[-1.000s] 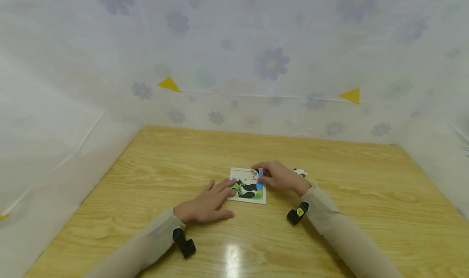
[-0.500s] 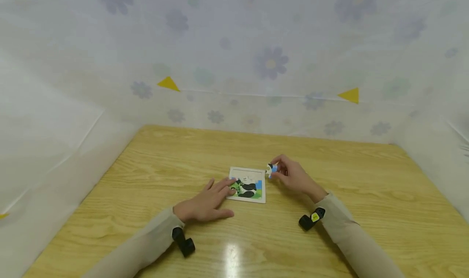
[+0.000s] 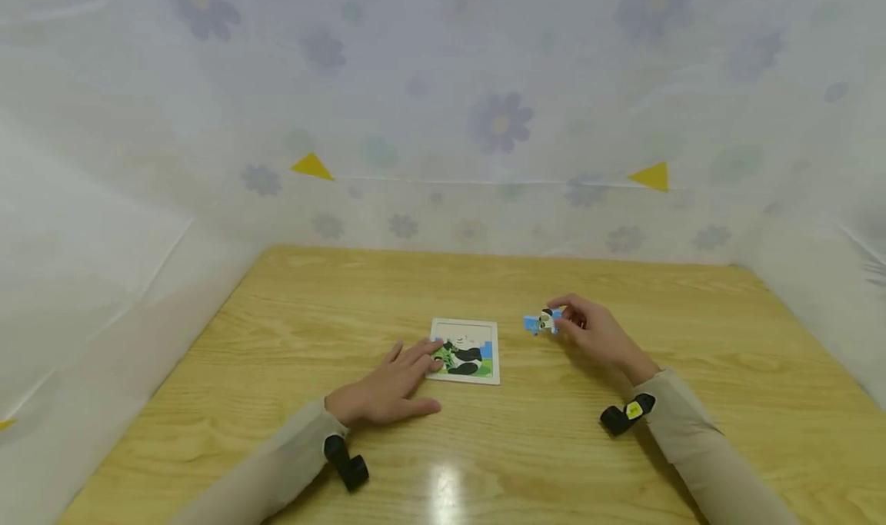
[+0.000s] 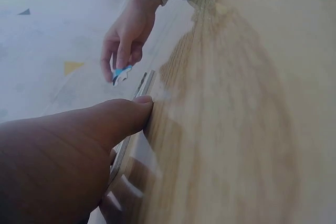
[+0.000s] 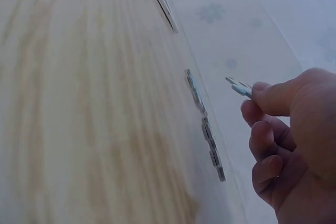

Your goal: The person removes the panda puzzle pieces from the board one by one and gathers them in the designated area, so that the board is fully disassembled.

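A panda jigsaw puzzle in a white-rimmed tray (image 3: 497, 356) lies in the middle of the table, its upper part pale and bare of pieces. My left hand (image 3: 384, 387) rests flat, fingers spread, with fingertips over the tray's left side. To the right of the tray, my right hand (image 3: 597, 337) pinches a blue, white and black puzzle piece (image 5: 241, 88) between thumb and forefinger, raised off the table. Loose puzzle pieces (image 5: 197, 95) lie on the table below it; in the head view a blue one (image 3: 531, 324) shows left of the fingertips, overlapping the held piece's area.
The wooden table (image 3: 332, 294) is enclosed at the back and sides by white flower-patterned sheeting (image 3: 443, 110). Two yellow triangles (image 3: 651, 176) mark the back sheet. Black wrist cameras (image 3: 626, 415) sit on both sleeves.
My right hand has lifted a puzzle piece from the tray's upper right and carried it rightward, over the loose pieces. The left hand has stayed at the tray's left side.
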Tool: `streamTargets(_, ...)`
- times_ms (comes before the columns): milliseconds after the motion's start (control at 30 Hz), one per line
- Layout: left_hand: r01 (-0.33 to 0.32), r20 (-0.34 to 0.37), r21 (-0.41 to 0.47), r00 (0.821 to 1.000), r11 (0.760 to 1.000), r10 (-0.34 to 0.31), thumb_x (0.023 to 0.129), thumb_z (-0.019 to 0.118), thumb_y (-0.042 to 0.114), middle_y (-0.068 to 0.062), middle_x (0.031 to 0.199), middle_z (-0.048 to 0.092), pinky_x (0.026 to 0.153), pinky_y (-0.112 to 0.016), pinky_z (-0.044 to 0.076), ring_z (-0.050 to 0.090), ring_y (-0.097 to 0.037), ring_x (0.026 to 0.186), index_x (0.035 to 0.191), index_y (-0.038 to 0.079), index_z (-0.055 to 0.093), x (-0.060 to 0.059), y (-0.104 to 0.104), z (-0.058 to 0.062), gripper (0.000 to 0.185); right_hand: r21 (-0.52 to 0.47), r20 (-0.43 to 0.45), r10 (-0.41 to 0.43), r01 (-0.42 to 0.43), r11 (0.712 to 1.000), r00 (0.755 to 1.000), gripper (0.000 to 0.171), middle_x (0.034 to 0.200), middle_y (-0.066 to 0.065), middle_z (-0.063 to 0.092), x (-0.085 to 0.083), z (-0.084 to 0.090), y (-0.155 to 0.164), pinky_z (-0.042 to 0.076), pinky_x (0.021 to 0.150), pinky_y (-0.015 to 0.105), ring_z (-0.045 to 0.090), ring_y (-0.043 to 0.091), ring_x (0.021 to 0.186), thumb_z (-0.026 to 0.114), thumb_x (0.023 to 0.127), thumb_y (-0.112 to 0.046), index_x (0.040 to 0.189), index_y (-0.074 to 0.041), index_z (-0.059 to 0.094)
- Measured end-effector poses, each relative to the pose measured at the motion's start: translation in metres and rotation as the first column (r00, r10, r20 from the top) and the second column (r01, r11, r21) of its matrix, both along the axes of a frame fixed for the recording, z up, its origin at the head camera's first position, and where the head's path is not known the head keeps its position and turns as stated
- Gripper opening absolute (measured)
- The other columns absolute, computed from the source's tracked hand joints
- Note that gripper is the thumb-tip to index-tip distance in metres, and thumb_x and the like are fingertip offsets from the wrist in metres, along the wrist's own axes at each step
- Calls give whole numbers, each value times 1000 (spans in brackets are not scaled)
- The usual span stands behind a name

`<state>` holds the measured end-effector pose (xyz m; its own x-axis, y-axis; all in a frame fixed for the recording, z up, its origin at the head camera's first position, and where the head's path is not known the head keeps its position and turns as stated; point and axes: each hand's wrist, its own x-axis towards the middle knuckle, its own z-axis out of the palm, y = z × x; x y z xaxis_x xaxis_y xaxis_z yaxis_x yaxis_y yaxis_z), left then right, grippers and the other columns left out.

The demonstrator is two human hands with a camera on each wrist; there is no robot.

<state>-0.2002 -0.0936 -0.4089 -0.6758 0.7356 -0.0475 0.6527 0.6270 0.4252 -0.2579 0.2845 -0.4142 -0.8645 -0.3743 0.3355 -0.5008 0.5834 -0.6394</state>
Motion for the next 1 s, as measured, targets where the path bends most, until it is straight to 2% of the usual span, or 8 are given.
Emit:
streamTargets(100, -5, -4, 3, 1000, 1000, 5, 95, 52, 49, -7, 162, 12, 116, -57, 1, 7, -28, 149, 143, 7, 41, 0, -1, -1, 64, 21, 27, -22, 21, 1000, 999, 25, 78, 4, 59, 0, 0, 6, 43, 55, 25, 49, 8, 60, 59, 95, -5, 120, -4, 61)
streamTargets(333, -3, -11, 6, 1000, 1000, 3, 96, 52, 49, -6, 162, 11, 116, -57, 1, 7, -28, 149, 143, 8, 41, 0, -1, -2, 64, 67, 56, -141, 137, 988, 988, 24, 78, 7, 58, 2, 2, 24, 39, 54, 25, 46, 10, 59, 56, 96, -7, 120, -4, 60)
streamTargets(533, 8, -21, 7, 1000, 1000, -8, 95, 53, 48, -8, 161, 13, 116, -57, 1, 9, -29, 149, 142, 7, 42, -1, 2, -1, 63, 78, 56, -141, 136, 988, 989, 22, 76, 7, 60, 7, 2, 40, 40, 58, 25, 47, 7, 61, 57, 94, -2, 115, 2, 61)
streamTargets(833, 18, -12, 18, 1000, 1000, -18, 96, 53, 44, -11, 161, 14, 115, -60, 2, 9, -32, 148, 141, 4, 42, 0, 2, 2, 61, 159, 123, -146, 125, 979, 982, 23, 81, 5, 62, 6, 0, 55, 41, 62, 25, 50, 6, 66, 57, 96, -9, 116, 1, 62)
streamTargets(1000, 12, -10, 22, 1000, 1000, -12, 96, 53, 44, -12, 161, 15, 115, -60, 3, 10, -33, 148, 141, 4, 42, 0, 1, 3, 61, 166, 105, -135, 116, 979, 985, 22, 79, 4, 61, 4, -3, 54, 41, 62, 25, 49, 5, 65, 58, 96, -10, 115, 0, 63)
